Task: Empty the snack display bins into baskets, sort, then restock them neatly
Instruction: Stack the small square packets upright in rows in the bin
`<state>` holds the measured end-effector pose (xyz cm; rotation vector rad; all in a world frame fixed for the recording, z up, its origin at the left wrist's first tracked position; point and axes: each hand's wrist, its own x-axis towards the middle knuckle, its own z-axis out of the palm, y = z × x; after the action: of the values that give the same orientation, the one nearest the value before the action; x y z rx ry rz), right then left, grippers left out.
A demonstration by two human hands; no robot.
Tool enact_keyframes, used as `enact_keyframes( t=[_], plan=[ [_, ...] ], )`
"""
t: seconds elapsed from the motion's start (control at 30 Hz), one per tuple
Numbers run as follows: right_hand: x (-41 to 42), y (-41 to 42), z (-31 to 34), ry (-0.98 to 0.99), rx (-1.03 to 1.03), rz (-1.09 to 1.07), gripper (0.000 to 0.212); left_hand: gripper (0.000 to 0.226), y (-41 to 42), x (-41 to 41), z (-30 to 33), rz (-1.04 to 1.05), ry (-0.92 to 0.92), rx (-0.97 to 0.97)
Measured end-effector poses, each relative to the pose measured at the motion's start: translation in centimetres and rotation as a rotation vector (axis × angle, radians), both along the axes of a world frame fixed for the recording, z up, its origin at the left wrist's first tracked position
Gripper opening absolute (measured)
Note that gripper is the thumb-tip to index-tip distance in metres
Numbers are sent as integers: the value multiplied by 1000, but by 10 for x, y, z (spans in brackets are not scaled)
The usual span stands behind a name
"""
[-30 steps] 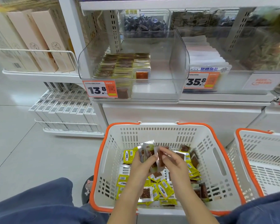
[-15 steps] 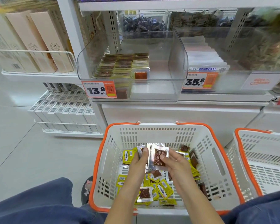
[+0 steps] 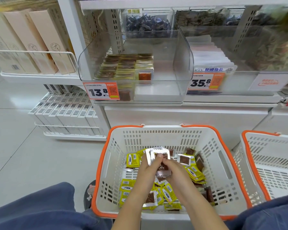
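I count two white baskets with orange rims on the floor: the near basket [image 3: 223, 163] in front of me, holding the loose snack packets [image 3: 166, 193], and a second basket [image 3: 273, 163] to its right, cut off by the frame edge. The loose packets are too many and too overlapped for a firm count; most are yellow, some are clear-fronted with a brown square inside. My left hand [image 3: 148, 170] has its grip pinching a small fanned stack of silver-edged packets [image 3: 156, 153] just above the pile, thumb on the front one. My right hand [image 3: 175, 170] curls its grip round a brown packet [image 3: 163, 170] right against that stack; the two hands touch.

Above, one clear display bin [image 3: 181, 90] sits on the white shelf [image 3: 223, 105], with three neat rows of packets [image 3: 123, 67] filling its left half and the right half bare. Two orange price tags show: 13.8 [image 3: 99, 92] on this bin and 35.8 [image 3: 204, 82] on the neighbouring bin to the right.

The floor [image 3: 32, 155] is pale grey tile. To the left, tall beige boxes [image 3: 37, 40] stand on a wire-railed shelf, with white barcoded boxes [image 3: 65, 112] on the rack below. My blue-clad knees [image 3: 32, 211] frame the near basket, and both forearms hide part of the pile.
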<state>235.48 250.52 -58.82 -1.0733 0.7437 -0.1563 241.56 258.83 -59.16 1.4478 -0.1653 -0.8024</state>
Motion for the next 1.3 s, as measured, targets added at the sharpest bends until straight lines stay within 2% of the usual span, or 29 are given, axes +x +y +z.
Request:
enact_keyframes(
  t=[0.03, 0.1, 0.27, 0.37, 0.43, 0.53, 0.63, 0.73, 0.8, 0.87, 0.93, 1.0, 1.07, 1.17, 1.2, 1.23, 1.3],
  plan=[
    [0, 1, 0, -5, -3, -7, 22, 48, 0, 2, -2, 5, 9, -3],
    [-1, 3, 1, -32, -42, -1, 20, 46, 3, 7, -2, -5, 46, -24],
    [-4, 0, 3, -93, -262, 37, 30, 67, 10, 24, 0, -151, 94, -13],
    [-6, 6, 4, -27, -581, 29, 36, 90, 5, 21, 5, -88, 105, -4],
    [-6, 12, 3, 13, -761, 55, 38, 99, 0, 13, 10, -58, 14, 11],
    [-5, 14, 3, 40, -851, 87, 51, 91, -6, 5, 8, 69, -69, -25],
    [-5, 13, 9, -24, -807, 120, 44, 66, -5, 6, 9, 168, -92, -67],
    [-3, 13, 12, -93, -663, 179, 51, 36, -3, 12, 11, 238, -68, -80],
    [-3, 14, 10, -161, -515, 210, 52, 26, -2, 15, 11, 300, 9, -118],
    [-2, 17, 10, -184, -282, 136, 50, 24, -1, 18, 13, 377, 71, -152],
    [3, 22, 11, -175, -114, 31, 69, 24, -5, 16, 15, 463, 130, -193],
    [10, 27, 12, -171, -44, -28, 85, 20, -12, 10, 18, 501, 164, -224],
    [16, 30, 11, -180, -44, -70, 85, 14, -20, 4, 22, 502, 170, -248],
    [21, 25, 24, -169, -93, -73, 46, 12, -27, 8, 31, 489, 151, -251],
    [25, 18, 30, -176, -133, -53, 40, 11, -30, 14, 38, 484, 127, -253],
    [25, 13, 34, -179, -166, -40, 41, 12, -32, 17, 45, 481, 104, -251],
    [31, -2, 57, -231, -292, -19, 60, 19, -38, 33, 71, 447, 14, -259]
  ],
)
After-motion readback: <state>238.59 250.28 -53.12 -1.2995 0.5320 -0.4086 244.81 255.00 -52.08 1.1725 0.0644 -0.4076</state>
